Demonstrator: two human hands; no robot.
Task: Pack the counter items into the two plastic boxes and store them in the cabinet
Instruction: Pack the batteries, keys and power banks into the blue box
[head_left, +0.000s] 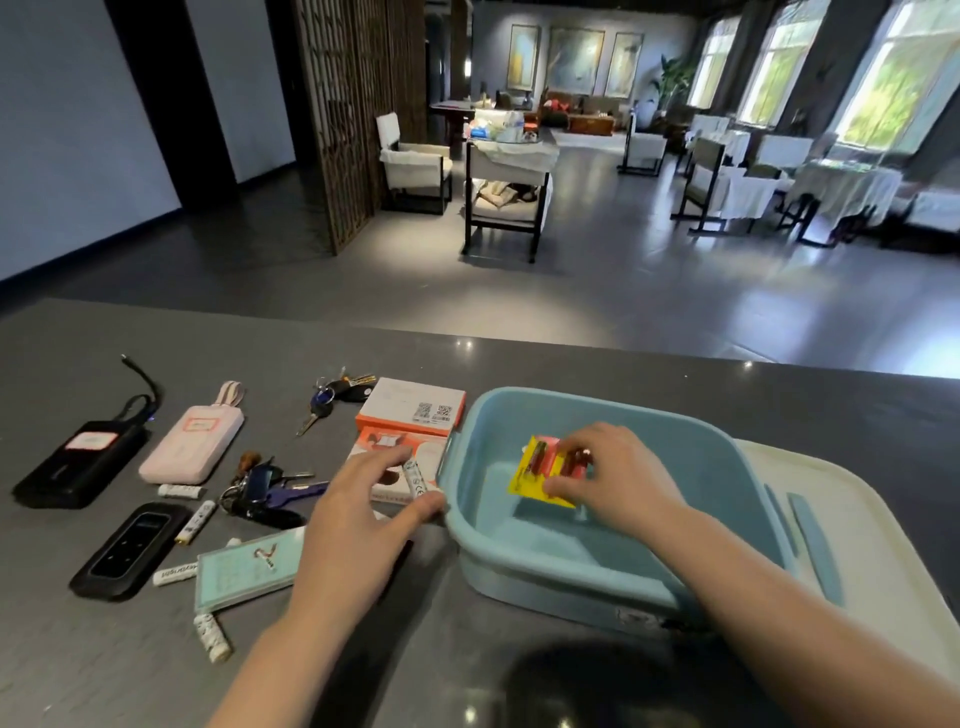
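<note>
An open blue plastic box (519, 551) stands on the grey counter. Inside it my right hand (613, 480) holds a yellow and red battery pack (535, 470) just above the box floor. My left hand (358, 512) rests left of the box, its thumb near the rim, fingers around a white battery (415, 477) lying on an orange and white carton (384, 449). A second orange carton (413, 406) lies behind it. Loose white batteries (212, 630), two key bunches (270, 491), a pink power bank (192, 439), a black power bank (78, 462) and a teal card box (244, 569) lie to the left.
A white lid (883, 530) with blue clasps lies right of the box. A black oval device (130, 551) sits at the near left. The counter's far edge (571, 345) drops to a room with chairs and tables.
</note>
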